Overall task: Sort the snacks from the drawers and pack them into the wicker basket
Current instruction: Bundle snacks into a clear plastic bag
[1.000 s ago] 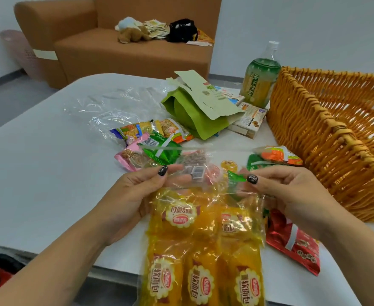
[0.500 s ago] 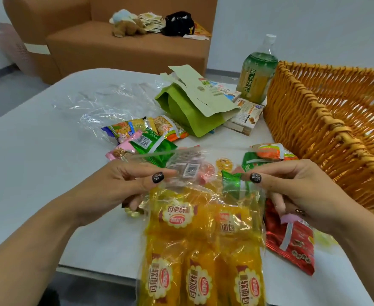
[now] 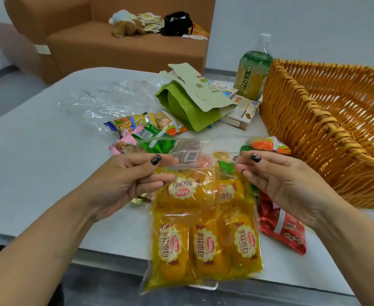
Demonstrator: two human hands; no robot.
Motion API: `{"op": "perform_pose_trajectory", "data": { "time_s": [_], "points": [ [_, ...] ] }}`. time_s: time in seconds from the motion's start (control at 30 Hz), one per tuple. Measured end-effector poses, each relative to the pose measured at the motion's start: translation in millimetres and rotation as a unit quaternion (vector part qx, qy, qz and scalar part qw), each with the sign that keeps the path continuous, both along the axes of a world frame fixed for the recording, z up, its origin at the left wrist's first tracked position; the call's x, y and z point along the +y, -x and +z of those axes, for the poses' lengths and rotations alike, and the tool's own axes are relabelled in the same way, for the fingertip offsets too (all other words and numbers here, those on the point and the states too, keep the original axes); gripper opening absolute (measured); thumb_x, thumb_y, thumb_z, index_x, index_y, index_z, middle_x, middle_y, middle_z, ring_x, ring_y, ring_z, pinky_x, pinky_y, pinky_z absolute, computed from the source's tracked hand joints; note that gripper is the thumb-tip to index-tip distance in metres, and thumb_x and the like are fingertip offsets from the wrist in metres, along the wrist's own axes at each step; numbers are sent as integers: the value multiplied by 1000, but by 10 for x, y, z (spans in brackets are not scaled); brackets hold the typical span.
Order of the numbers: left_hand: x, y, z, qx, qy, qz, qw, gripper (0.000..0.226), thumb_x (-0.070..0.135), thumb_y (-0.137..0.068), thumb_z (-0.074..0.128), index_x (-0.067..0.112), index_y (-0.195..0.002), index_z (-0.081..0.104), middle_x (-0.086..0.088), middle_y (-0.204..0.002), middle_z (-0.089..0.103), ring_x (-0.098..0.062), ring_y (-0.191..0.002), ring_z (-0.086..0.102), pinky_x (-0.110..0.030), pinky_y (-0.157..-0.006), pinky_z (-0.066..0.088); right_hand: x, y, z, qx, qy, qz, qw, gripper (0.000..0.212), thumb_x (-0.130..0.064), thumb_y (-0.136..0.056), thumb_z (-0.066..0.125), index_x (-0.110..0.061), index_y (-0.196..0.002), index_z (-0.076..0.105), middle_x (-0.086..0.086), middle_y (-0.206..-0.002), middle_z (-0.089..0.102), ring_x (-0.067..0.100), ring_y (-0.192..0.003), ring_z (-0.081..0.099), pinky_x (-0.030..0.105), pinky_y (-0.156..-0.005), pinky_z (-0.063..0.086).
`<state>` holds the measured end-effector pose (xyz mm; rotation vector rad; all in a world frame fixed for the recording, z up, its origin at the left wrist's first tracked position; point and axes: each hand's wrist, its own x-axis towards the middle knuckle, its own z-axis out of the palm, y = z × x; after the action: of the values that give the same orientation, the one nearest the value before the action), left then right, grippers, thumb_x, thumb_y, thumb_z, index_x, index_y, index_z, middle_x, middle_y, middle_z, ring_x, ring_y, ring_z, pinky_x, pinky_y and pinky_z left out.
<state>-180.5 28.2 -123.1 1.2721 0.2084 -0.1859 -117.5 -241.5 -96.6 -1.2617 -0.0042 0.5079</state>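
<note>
A clear plastic bag (image 3: pixel 203 235) full of yellow-wrapped bread packs hangs over the table's near edge. My left hand (image 3: pixel 126 180) pinches the bag's top rim on the left, and my right hand (image 3: pixel 276 180) pinches the rim on the right. The wicker basket (image 3: pixel 309 138) stands at the right, tilted, with nothing visible inside. Loose snack packets (image 3: pixel 150 133) lie behind the bag, an orange packet (image 3: pixel 267 144) lies by the basket, and a red packet (image 3: pixel 283 228) lies under my right wrist.
A green paper bag (image 3: pixel 188 104) with a torn flap, small boxes (image 3: pixel 243 111) and a green drink bottle (image 3: pixel 254 74) stand at the back. Crumpled clear plastic (image 3: pixel 106 102) lies at the left on the white table (image 3: pixel 38 151). A brown sofa (image 3: pixel 115 47) stands beyond.
Both hands keep hold of the bag's top rim and have drawn slightly apart, stretching the opening. The view has shifted a little; the bag still hangs in the same place.
</note>
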Motion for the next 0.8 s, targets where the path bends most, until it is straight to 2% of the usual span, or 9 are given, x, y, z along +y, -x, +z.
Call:
{"op": "perform_pose_trajectory", "data": {
  "time_s": [0.17, 0.27, 0.37, 0.47, 0.6, 0.7, 0.77, 0.8],
  "points": [
    [0, 81, 10, -29, 26, 10, 999, 30, 17, -68, 66, 13, -94, 79, -10, -114, 72, -19, -90, 74, -18, -62, 58, 32, 37, -53, -13, -47, -7, 999, 30, -9, -78, 50, 1, -102, 66, 15, -98, 72, 21, -90, 71, 21, -73, 58],
    [1, 108, 13, -46, 40, 18, 998, 30, 16, -67, 65, 11, -94, 79, -14, -114, 71, -23, -94, 73, -20, -65, 59, 52, 38, -77, -11, -68, -24, 997, 32, -5, -83, 47, -5, -109, 66, 18, -97, 72, 25, -95, 71, 24, -76, 58],
    [-18, 123, 18, -55, 52, 21, 997, 27, 13, -70, 62, 6, -90, 79, -18, -111, 72, -25, -92, 73, -21, -64, 58, 74, 34, -102, -14, -79, -30, 996, 34, 2, -94, 36, -5, -110, 65, 19, -94, 71, 27, -95, 71, 24, -74, 57],
    [-41, 130, -8, -68, 54, 35, 996, 32, 5, -74, 48, 3, -84, 79, -19, -106, 73, -24, -89, 74, -21, -64, 59, 108, 26, -126, -17, -75, -39, 996, 34, 3, -95, 29, -2, -98, 63, 19, -97, 70, 26, -93, 70, 24, -71, 57],
    [-48, 129, -38, -154, -10, 46, 987, 30, -8, -68, 48, 3, -65, 76, -15, -95, 74, -28, -87, 73, -21, -62, 58, 154, 18, -135, -19, -90, -52, 994, 30, 5, -89, 31, 0, -78, 59, 19, -87, 68, 25, -87, 70, 28, -71, 59],
    [-28, 123, -51, -176, -28, 43, 983, 31, 0, -66, 46, 5, -61, 76, -14, -91, 74, -30, -87, 73, -22, -62, 58, 164, 7, -164, -22, -87, -62, 994, 36, 5, -85, 29, 0, -66, 60, 19, -82, 68, 27, -86, 69, 32, -72, 60],
    [-7, 124, -51, -184, -41, 25, 982, 26, 13, -63, 53, 5, -64, 77, -16, -95, 73, -33, -90, 72, -26, -68, 59, 156, -6, -176, -19, -92, -68, 993, 33, 0, -79, 34, 1, -58, 60, 24, -84, 67, 33, -89, 68, 36, -75, 60],
    [18, 126, -57, -184, -41, 15, 982, 31, 22, -63, 52, 4, -65, 77, -17, -97, 72, -35, -92, 71, -28, -71, 59, 153, -13, -172, -14, -94, -67, 993, 29, -6, -75, 39, 1, -55, 60, 26, -85, 67, 34, -89, 69, 35, -73, 60]
  ]
}}
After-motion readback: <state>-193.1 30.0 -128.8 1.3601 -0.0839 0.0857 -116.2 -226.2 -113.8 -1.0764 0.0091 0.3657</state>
